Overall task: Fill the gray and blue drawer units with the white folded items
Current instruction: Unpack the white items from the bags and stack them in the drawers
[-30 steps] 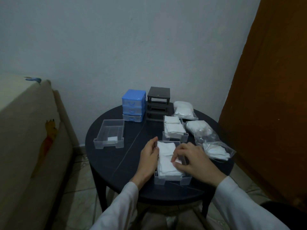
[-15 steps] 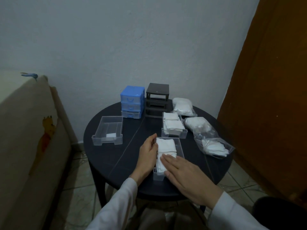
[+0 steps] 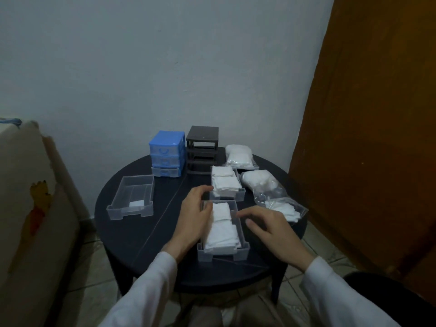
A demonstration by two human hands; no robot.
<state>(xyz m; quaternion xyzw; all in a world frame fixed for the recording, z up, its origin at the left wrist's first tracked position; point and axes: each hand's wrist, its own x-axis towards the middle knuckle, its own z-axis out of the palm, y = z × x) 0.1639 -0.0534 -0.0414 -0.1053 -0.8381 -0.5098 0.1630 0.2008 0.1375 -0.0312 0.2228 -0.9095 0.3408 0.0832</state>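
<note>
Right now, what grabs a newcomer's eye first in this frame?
Two hands flank a clear drawer packed with white folded items at the near edge of the round dark table; the left hand touches its side, the right hand hovers open beside it. Behind stand the blue drawer unit and the gray drawer unit, its slots empty.
</note>
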